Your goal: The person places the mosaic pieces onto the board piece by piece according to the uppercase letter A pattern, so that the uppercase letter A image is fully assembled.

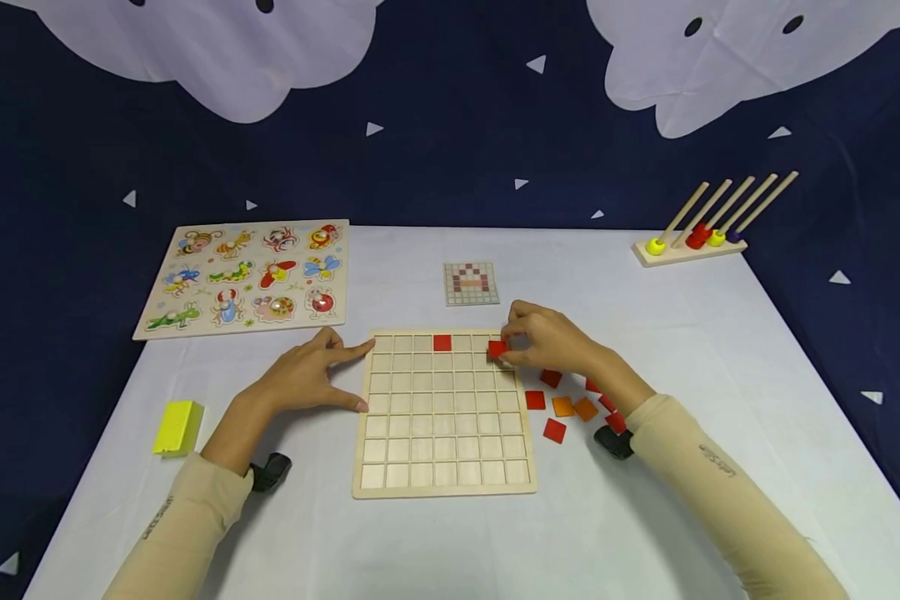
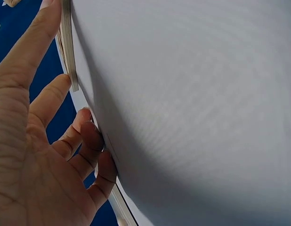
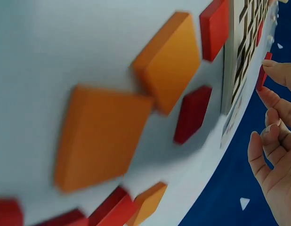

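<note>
A square wooden grid board (image 1: 450,492) lies on the white table, one red square tile (image 1: 442,342) in its top row. At the board's left edge, my left hand (image 1: 300,377) touches the frame with extended index finger and thumb; in the left wrist view its other fingers bend loosely. My right hand (image 1: 551,340) pinches another red tile (image 3: 263,71) between thumb and fingertip, over the board's top right corner. Loose red tiles (image 1: 555,431) and orange tiles (image 3: 105,136) lie right of the board, some partly hidden under the right forearm.
Behind the board lies a small card with a coloured grid pattern (image 1: 471,283). An insect puzzle board (image 1: 247,279) sits at the back left, a yellow block (image 1: 178,428) at the left. A wooden peg stand with beads (image 1: 690,252) occupies the back right corner.
</note>
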A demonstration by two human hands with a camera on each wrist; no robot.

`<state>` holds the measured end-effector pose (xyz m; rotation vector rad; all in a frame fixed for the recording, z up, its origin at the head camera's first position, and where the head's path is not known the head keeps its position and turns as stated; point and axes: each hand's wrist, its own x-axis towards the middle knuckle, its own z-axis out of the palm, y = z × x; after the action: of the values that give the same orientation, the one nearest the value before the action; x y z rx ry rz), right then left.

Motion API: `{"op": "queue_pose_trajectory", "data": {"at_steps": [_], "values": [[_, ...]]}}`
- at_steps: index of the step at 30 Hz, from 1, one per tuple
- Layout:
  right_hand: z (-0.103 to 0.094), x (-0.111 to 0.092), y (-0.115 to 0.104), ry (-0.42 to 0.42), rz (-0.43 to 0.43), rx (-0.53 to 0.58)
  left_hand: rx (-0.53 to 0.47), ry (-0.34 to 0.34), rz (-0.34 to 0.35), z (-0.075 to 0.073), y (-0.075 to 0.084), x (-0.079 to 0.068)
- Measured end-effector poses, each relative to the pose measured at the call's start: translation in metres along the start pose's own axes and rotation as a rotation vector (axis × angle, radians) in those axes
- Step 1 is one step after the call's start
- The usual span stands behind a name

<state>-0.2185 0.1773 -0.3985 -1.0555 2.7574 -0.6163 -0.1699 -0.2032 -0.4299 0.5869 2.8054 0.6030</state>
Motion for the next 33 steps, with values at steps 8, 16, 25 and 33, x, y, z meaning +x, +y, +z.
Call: {"op": "queue_pose_trajectory", "data": {"at_steps": [8, 16, 25, 33], "values": [[0.007, 0.015, -0.016, -0.021, -0.043, -0.009, 0.001, -0.002, 0.001, 0.001, -0.001, 0.001], [0.011, 0.032, -0.029, -0.048, -0.064, -0.017, -0.004, 0.006, 0.008, 0.001, -0.001, 0.000], [0.020, 0.043, -0.041, -0.070, -0.084, 0.007, -0.008, 0.002, 0.007, 0.001, -0.001, 0.001], [0.029, 0.052, -0.052, -0.081, -0.127, -0.046, -0.010, 0.000, 0.006, 0.000, 0.000, 0.000]]}}
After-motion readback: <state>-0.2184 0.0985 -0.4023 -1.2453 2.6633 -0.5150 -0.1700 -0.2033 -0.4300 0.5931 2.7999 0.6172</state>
